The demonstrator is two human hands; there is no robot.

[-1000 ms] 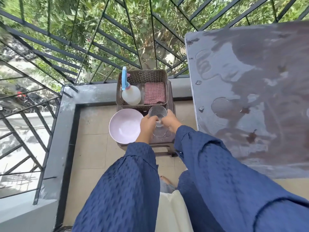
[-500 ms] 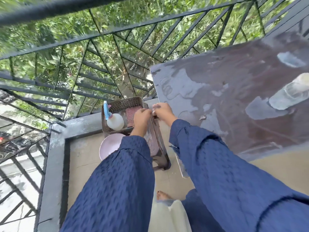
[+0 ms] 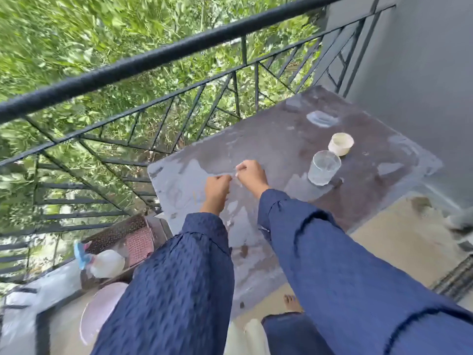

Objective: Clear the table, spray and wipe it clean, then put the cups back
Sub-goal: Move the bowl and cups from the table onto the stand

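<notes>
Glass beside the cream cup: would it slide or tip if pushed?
The glass looks smooth and clear, so probably slippery and fragile. The table shows wet patches, so sliding seems likely. It stands upright and squat, so tipping seems unlikely.

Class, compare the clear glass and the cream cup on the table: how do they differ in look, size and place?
The glass is see-through; the cup is opaque cream. The glass stands taller; the cup is squat. The glass is nearer the camera; the cup sits just beyond it. Both stand upright, mouths up, on the table.
</notes>
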